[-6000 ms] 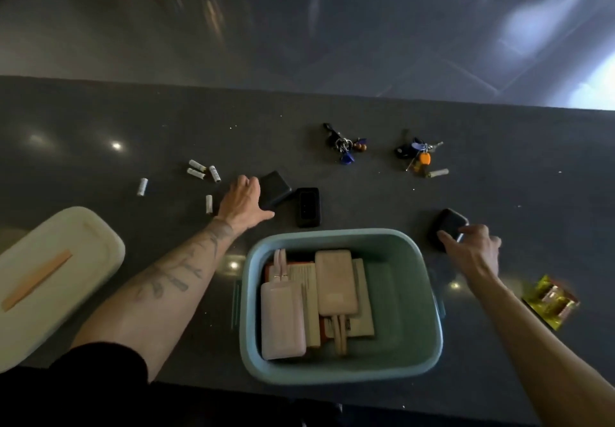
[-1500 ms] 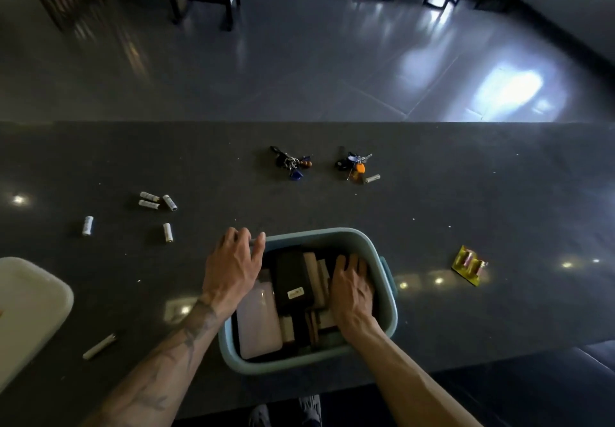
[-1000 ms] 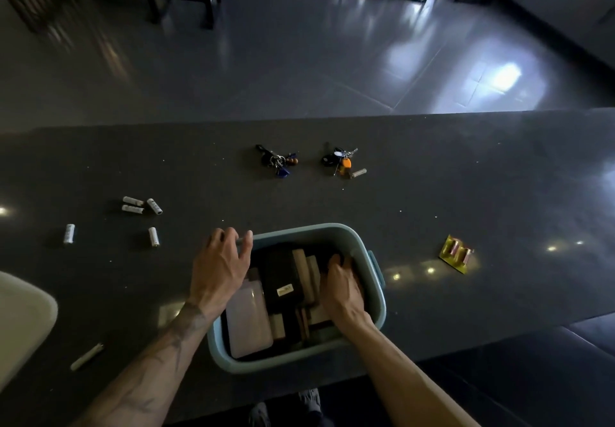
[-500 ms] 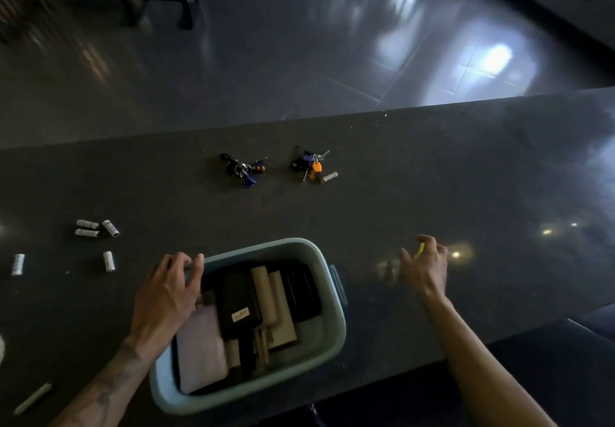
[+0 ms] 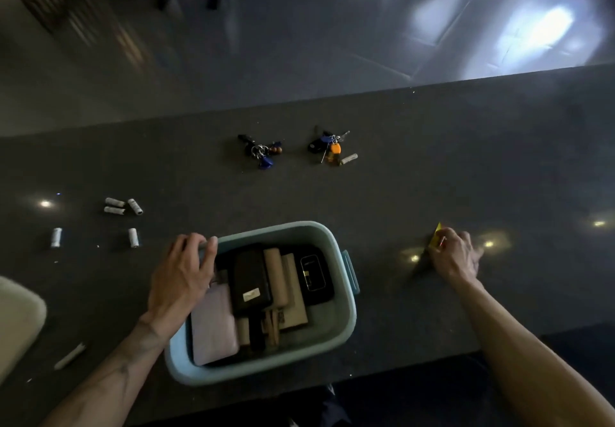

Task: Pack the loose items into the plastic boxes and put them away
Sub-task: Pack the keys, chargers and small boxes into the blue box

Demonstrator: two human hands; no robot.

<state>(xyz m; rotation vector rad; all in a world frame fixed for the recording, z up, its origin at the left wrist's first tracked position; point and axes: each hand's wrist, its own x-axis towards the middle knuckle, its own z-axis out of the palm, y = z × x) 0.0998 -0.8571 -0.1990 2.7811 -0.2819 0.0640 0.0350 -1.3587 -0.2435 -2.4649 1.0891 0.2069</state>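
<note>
While the plastic box [image 5: 344, 327], near the front edge of the counter [image 5: 466, 167], is gripped at its far-left rim by the left hand [image 5: 181, 280], fingers slightly spread and curled, a yellow packet [image 5: 436, 238] well to its right is pinched by the right hand [image 5: 456, 258], fingers bent.

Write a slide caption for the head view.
Left hand holds the rim of the teal box; right hand grips a yellow packet.
</note>
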